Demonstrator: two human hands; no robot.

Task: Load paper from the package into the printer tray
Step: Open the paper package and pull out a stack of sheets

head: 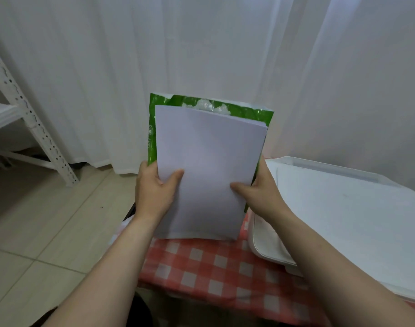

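A stack of white paper (208,171) stands upright with its bottom edge on the table (201,267), which is covered by a red-and-white checked cloth. Right behind the stack stands the green plastic package (249,112), its torn top showing above and beside the sheets. The left hand (154,192) grips the stack's left edge, thumb on the front sheet and fingers hidden behind. The right hand (260,190) grips the right edge the same way. Whether the hidden fingers also hold the package cannot be told.

The white printer (343,215) sits on the table just right of the paper, its lid flat.

White curtains (201,43) hang behind, reaching down to the pale tiled floor (48,227). A white perforated metal shelf (24,109) stands at the left.
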